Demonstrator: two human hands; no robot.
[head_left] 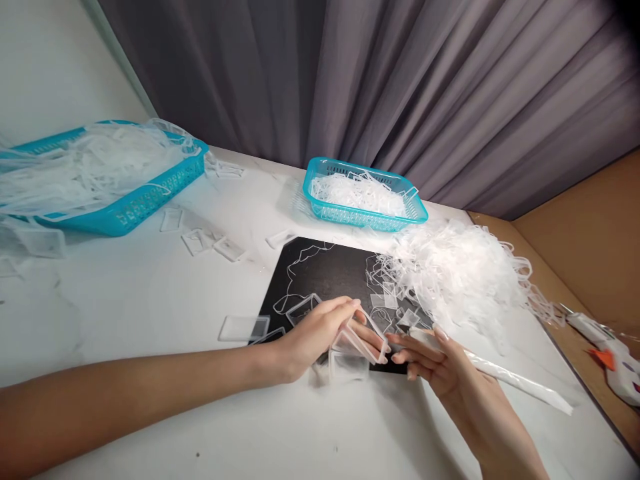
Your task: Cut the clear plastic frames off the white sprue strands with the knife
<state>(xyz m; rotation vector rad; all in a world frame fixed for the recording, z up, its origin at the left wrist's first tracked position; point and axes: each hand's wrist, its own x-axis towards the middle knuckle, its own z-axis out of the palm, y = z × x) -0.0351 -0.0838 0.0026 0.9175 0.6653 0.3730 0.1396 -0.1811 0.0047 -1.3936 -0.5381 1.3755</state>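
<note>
My left hand (325, 327) is closed around a clear plastic rectangular frame (373, 340), held over the front part of a black mat (340, 267). Right beside it, my right hand (445, 367) grips a long, thin tool with a white wrapped handle (520, 381). The handle sticks out to the right past the wrist; the tool's working end is mostly hidden by the fingers. Another translucent rectangular piece (349, 366) shows just below the left fingers. More clear frames and thin looped strips lie on the mat.
A large tangled pile of white plastic strips (460, 273) covers the mat's right side. Behind stands a blue basket (365, 217) of small pieces; at left, a larger blue basket (150, 200) is heaped with strips. A white glue gun (607, 350) lies at far right.
</note>
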